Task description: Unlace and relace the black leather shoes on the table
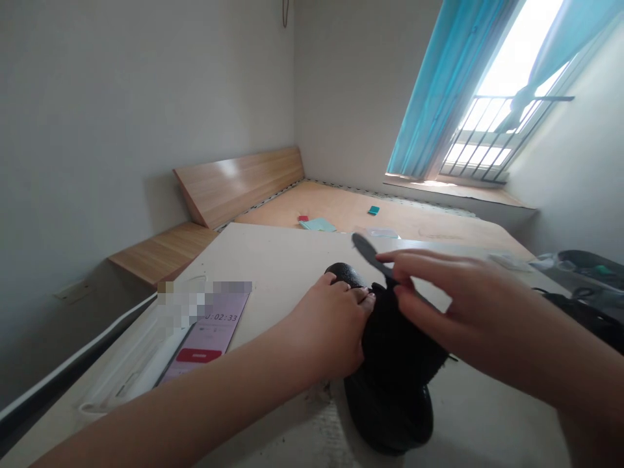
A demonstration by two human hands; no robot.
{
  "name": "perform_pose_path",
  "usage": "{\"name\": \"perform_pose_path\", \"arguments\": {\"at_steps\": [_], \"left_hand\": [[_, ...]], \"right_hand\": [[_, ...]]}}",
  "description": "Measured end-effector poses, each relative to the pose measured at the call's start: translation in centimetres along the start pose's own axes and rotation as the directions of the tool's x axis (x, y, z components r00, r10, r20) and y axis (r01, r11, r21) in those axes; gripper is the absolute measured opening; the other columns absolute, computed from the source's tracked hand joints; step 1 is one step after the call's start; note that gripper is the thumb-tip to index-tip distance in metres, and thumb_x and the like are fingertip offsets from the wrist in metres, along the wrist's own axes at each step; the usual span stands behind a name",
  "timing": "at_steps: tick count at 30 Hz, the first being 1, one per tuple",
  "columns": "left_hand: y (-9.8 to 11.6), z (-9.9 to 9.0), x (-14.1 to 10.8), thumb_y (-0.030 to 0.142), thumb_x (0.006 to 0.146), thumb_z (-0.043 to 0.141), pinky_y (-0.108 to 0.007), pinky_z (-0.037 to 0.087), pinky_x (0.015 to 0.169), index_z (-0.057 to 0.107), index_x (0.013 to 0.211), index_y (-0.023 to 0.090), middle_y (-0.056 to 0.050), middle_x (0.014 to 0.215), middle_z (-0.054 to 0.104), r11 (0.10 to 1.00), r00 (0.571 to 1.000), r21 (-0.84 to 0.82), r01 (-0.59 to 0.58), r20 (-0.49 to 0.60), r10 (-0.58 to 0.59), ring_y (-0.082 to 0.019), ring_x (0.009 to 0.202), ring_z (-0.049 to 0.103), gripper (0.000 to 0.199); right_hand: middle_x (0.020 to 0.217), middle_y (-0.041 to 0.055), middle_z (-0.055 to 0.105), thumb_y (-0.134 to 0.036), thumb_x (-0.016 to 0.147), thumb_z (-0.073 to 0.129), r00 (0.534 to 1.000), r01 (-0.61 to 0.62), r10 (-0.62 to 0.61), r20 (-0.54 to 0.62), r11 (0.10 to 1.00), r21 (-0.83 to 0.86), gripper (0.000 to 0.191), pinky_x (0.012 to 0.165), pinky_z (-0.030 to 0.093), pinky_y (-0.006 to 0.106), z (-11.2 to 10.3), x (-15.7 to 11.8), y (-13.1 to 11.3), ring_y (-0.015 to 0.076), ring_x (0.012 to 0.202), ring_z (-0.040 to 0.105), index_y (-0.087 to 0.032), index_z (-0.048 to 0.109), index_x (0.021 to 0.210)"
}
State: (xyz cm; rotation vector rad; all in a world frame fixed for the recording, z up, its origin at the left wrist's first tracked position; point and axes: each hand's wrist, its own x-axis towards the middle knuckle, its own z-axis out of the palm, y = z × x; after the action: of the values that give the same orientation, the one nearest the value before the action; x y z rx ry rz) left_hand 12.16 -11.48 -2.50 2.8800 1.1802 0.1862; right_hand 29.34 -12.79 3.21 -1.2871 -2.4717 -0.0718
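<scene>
Your left hand (326,325) curls its fingers over a black fabric shoe (397,364), whose long axis runs from six toward eleven o'clock on the pale table (292,260). Your right hand (458,299) pinches a dark grey paddle-shaped tool (369,255) just above it, nearer twelve o'clock. Your hands hide the shoe's opening.

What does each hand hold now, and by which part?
The left hand grips a black fabric shoe near its upper end; the right hand pinches a flat dark grey paddle-shaped tool by its handle.
</scene>
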Motion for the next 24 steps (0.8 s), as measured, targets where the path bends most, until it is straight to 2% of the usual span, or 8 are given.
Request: {"name": "perform_pose_path", "arguments": {"at_steps": [2,5,8,11,13,17,21,24], "left_hand": [[0.1,-0.2,-0.2,0.026,0.08,0.055,-0.048,0.037,0.101,0.069,0.106,0.013,-0.013,0.11,0.067,1.0,0.999,0.027,-0.008,0.031,0.008,-0.031,0.107,0.057,0.032],[0.1,-0.3,-0.5,0.027,0.082,0.053,-0.051,0.033,0.105,0.073,0.097,0.015,-0.012,0.108,0.067,0.999,0.999,0.031,-0.041,0.038,0.039,-0.032,0.111,0.054,0.027],[0.3,-0.7,-1.1,0.043,0.085,0.055,-0.05,0.03,0.107,0.073,0.097,0.019,-0.01,0.107,0.068,0.994,0.995,-0.049,-0.095,-0.016,0.094,-0.031,0.111,0.054,0.032],[1.1,-1.9,-2.0,0.061,0.084,0.052,-0.045,0.035,0.105,0.071,0.101,0.024,-0.007,0.102,0.071,0.964,0.987,-0.211,-0.163,-0.042,0.157,-0.028,0.11,0.057,0.044],[1.7,-2.6,-2.5,0.056,0.086,0.054,-0.04,0.038,0.103,0.07,0.101,0.027,-0.006,0.098,0.072,0.933,0.974,-0.283,-0.222,-0.03,0.223,-0.026,0.106,0.059,0.037],[2.4,-2.6,-3.1,0.034,0.089,0.058,-0.036,0.044,0.094,0.065,0.112,0.022,-0.007,0.1,0.072,0.889,0.933,-0.309,-0.339,0.01,0.359,-0.024,0.101,0.064,0.027],[2.5,-2.2,-3.3,0.025,0.089,0.057,-0.032,0.047,0.084,0.068,0.102,0.018,-0.008,0.091,0.073,0.862,0.914,-0.332,-0.382,-0.002,0.405,-0.023,0.09,0.067,0.018],[2.5,-3.4,-3.5,0.027,0.086,0.059,-0.028,0.047,0.068,0.069,0.079,0.019,-0.004,0.073,0.07,0.901,0.952,-0.339,-0.271,0.046,0.303,-0.02,0.071,0.065,0.015]], "right_hand": [[0.084,0.0037,0.069,-0.025,0.087,0.044,0.995,0.02,-0.019,0.101,1.0,-0.009,0.02,0.058,0.042,0.026,0.9,0.4,-0.4,0.0161,0.067,0.06,-0.021,0.061,0.078],[0.086,0.002,0.071,-0.028,0.089,0.042,0.981,0.006,-0.007,0.196,1.0,0.003,0.023,0.055,0.042,0.025,1.1,0.6,1.0,0.0141,0.061,0.059,-0.024,0.064,0.09],[0.089,0.0011,0.071,-0.035,0.091,0.041,0.985,-0.029,0.021,0.169,0.999,0.041,0.028,0.052,0.043,0.025,0.4,0.7,2.6,0.0139,0.06,0.059,-0.026,0.065,0.103],[0.093,0.0014,0.07,-0.039,0.089,0.043,0.991,-0.05,0.043,0.124,0.997,0.059,0.03,0.054,0.045,0.026,0.2,0.8,3.1,0.0165,0.068,0.062,-0.028,0.065,0.108],[0.096,0.0008,0.07,-0.041,0.089,0.046,0.977,-0.05,0.034,0.21,0.996,0.071,0.031,0.059,0.049,0.028,0.5,0.6,2.8,0.0178,0.074,0.064,-0.029,0.063,0.113],[0.115,0.0053,0.068,-0.05,0.09,0.047,0.902,-0.027,-0.011,0.431,0.996,0.083,0.042,0.078,0.054,0.039,1.8,0.1,1.7,0.0255,0.096,0.065,-0.027,0.058,0.123],[0.138,0.0116,0.053,-0.052,0.092,0.044,0.88,0.011,-0.036,0.474,0.998,0.054,0.057,0.102,0.041,0.055,2.4,-0.1,1.1,0.035,0.126,0.049,-0.018,0.05,0.137],[0.142,0.0101,0.049,-0.049,0.094,0.039,0.878,0.067,-0.099,0.468,0.994,0.086,0.054,0.111,0.031,0.056,2.4,-0.4,0.8,0.0336,0.133,0.041,-0.017,0.051,0.136]]}}
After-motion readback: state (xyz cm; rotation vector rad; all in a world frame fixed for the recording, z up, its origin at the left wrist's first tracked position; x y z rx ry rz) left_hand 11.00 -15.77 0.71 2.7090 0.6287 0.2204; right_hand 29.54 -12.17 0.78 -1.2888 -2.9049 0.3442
